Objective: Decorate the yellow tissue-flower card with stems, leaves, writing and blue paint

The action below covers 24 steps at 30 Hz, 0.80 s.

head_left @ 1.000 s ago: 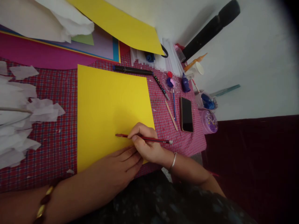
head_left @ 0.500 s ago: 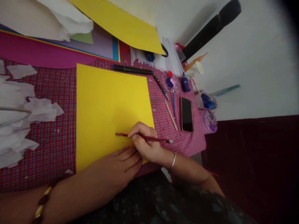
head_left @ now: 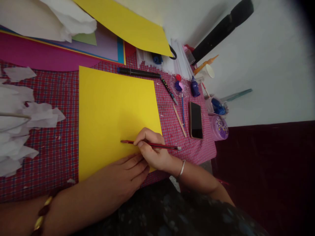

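A sheet of yellow paper (head_left: pixel 105 111) lies flat on the checked tablecloth, with no clear marks on it. My right hand (head_left: pixel 151 149) grips a dark red and black pencil (head_left: pixel 169 147) in a writing hold. The pencil lies low over the sheet, its tip pointing left; whether the tip touches the paper I cannot tell. Flat across the sheet's near edge rests my left hand (head_left: pixel 130 170), fingers stretched out and holding nothing, its fingertips close beside the right hand. Part of the paper's near edge is hidden under the hands.
Beyond the sheet lie a black marker (head_left: pixel 139 72), a patterned pen (head_left: pixel 169 91), a plain wooden pencil (head_left: pixel 179 121), a thin blue brush (head_left: pixel 183 111) and a phone (head_left: pixel 196 120). White paper flowers (head_left: pixel 14 131) spread at left. Coloured sheets (head_left: pixel 49 55) are stacked at the back.
The whole view has shifted very slightly. Both hands, the pencil and the yellow sheet keep nearly the same places relative to one another.
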{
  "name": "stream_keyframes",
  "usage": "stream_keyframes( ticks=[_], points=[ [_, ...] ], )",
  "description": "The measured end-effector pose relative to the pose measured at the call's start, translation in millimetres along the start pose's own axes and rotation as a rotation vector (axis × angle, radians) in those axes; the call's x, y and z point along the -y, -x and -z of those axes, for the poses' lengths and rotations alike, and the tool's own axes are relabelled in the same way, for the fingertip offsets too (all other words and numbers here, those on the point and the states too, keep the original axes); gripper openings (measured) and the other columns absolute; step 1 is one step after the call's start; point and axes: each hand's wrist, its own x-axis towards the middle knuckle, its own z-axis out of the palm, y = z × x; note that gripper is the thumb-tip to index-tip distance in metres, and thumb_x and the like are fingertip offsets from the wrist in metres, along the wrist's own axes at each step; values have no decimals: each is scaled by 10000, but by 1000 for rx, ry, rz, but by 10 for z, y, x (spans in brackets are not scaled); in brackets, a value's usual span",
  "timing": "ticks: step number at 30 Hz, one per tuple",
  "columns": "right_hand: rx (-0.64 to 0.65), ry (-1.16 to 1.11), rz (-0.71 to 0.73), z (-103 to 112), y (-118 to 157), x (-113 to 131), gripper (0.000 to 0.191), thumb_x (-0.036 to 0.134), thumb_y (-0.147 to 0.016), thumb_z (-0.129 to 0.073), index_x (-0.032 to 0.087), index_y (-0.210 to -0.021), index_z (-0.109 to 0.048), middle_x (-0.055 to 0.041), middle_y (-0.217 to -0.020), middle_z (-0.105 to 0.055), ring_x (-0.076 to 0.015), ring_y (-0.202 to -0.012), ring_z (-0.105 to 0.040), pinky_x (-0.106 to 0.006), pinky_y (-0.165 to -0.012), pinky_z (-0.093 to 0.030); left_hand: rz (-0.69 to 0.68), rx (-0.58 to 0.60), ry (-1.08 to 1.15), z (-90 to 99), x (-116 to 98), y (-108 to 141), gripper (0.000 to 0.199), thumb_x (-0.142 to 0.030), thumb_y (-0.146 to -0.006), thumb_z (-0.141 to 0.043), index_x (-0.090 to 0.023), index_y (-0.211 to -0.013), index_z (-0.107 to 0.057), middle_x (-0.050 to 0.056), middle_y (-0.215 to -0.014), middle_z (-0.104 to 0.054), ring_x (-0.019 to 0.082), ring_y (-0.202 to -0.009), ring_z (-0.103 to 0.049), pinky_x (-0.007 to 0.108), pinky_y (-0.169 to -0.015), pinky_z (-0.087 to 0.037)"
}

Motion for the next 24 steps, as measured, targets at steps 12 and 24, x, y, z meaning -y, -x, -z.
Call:
stream_keyframes(
  ticks=[12,24],
  points=[
    [-73,-369,-197,-23,-18,-133,331,503,-970,-502,222,-806,-558,72,-554,-404,-82,-458,-365,-230,-431,-310,5,-39,73,9,0,-4,459,-157,-919,-503,-73,-1368,-550,156,-1402,-619,268,-1358,-523,415,-1240,-249],
    [-27,-265,-71,126,-11,-3,58,254,-911,-553,210,-885,-581,49,-661,-509,-95,-562,-475,-233,-517,-400,-4,-72,10,29,-16,-34,415,-209,-938,-510,-55,-1316,-585,139,-1363,-641,294,-1292,-554,423,-1227,-215]
  ],
)
